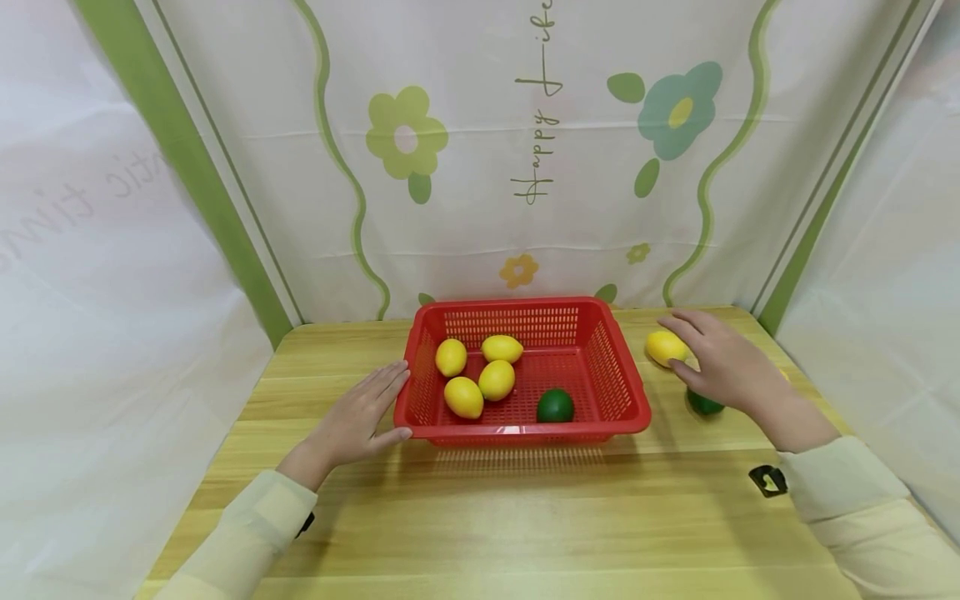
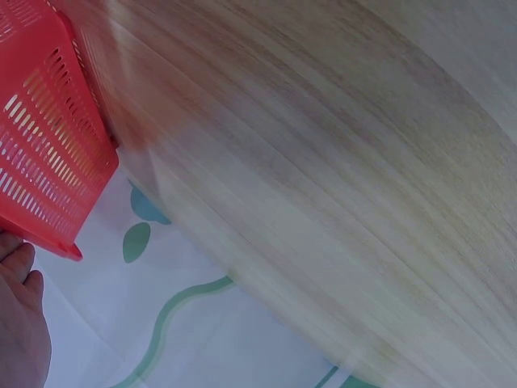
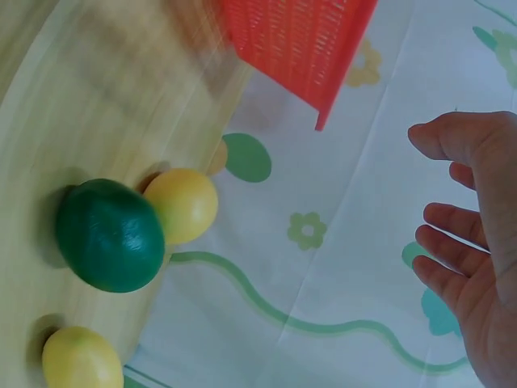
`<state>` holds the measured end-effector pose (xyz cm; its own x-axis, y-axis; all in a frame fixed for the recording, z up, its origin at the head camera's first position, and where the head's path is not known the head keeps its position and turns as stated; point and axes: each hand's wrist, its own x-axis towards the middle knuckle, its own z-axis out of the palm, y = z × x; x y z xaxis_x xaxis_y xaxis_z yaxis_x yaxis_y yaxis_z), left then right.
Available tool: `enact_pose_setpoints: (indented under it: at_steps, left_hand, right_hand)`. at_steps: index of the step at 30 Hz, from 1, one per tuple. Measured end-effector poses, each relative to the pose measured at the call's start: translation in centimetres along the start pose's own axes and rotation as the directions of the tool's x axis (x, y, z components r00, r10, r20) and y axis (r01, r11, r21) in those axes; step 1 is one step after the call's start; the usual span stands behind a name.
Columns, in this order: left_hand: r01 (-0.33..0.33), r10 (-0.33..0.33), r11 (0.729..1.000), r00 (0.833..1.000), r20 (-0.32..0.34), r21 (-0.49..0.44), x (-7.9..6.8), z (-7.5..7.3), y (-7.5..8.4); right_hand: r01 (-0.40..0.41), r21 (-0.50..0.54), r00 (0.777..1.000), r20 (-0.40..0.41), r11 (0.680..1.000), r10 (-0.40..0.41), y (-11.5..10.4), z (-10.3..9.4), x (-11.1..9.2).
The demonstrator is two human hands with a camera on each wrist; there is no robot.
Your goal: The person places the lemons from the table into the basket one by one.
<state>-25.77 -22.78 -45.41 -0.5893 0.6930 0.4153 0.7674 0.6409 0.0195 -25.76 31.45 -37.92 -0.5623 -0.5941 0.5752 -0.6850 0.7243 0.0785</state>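
One hand, the left hand (image 1: 352, 422), rests straight fingers against the left rim of a red basket (image 1: 517, 430), gripping nothing else. Inside lie four lemons (image 1: 464, 398), then a green fruit (image 1: 555, 407). Right of the basket, on the table (image 1: 525, 525), sits a loose lemon (image 1: 663, 348), probably light, firm, smooth and apt to roll; its middle should suit a pinch. Near it the right hand (image 1: 723, 358) is spread, holding nothing. The right wrist view shows a gap between them, plus a second green fruit (image 3: 110, 235) and last lemon (image 3: 81, 360) mostly hidden in the head view.

Red basket (image 1: 450, 432), yellow lemons (image 1: 497, 380), dark green limes (image 1: 555, 407), white curtain (image 1: 480, 212) w/ yellow-green flower (image 1: 407, 135) at basket's 11 o'clock, teal one (image 1: 675, 114) at 1.
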Motion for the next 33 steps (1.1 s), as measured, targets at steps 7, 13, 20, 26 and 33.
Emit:
enact_pose_setpoints:
  at_steps: [7,13,20,26,33]
  left_hand:
    - [-0.005,0.005,1.000,1.000,-0.002,0.007,0.0,0.1,-0.1]
    - [0.002,-0.002,1.000,1.000,0.002,0.003,0.0,0.0,0.0]
    - [0.013,-0.013,1.000,1.000,0.007,0.005,-0.1,-0.1,0.1]
    - [0.017,-0.017,1.000,1.000,0.014,0.002,-0.1,-0.1,0.2]
    - [0.026,-0.026,1.000,0.999,0.026,-0.003,0.0,-0.1,0.2]
  right_hand:
    - [0.047,0.000,0.998,-0.043,0.999,-0.046,1.1,0.6,-1.1]
    - [0.010,0.005,1.000,-0.011,1.000,-0.010,1.5,0.8,-2.3]
    - [-0.095,-0.002,0.992,0.077,0.995,0.095,1.7,1.4,-3.8]
    - [-0.139,0.012,0.984,0.113,0.990,0.137,1.9,2.2,-4.8]
    - [-0.175,0.012,0.973,0.153,0.985,0.171,2.1,2.9,-5.9]
